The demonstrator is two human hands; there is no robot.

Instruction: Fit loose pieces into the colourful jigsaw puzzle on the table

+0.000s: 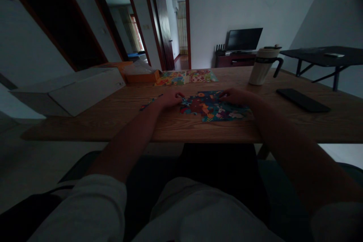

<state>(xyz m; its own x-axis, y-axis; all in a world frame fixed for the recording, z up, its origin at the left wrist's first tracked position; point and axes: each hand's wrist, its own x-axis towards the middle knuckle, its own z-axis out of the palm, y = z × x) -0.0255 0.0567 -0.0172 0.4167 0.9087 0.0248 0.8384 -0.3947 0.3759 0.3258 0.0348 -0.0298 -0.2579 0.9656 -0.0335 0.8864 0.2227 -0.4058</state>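
Note:
A partly joined jigsaw puzzle [208, 107] lies on the wooden table, dark blue with colourful animals and a stepped left edge. At that left edge, my left hand [169, 99] is closed, thumb and finger pinched at a small puzzle piece [185, 101]. My right hand [235, 96] rests on the puzzle's upper right part with its fingers bent together. Whatever lies under those fingers is hidden. Several loose puzzle pieces [147, 105] lie left of my left hand, partly covered by my forearm.
Behind the puzzle lie bright picture sheets [185, 77]. A white box [85, 89] and an orange box [141, 75] stand at the left of the table [176, 130]. To the right are a handled tumbler [261, 70] and a flat black object [302, 100].

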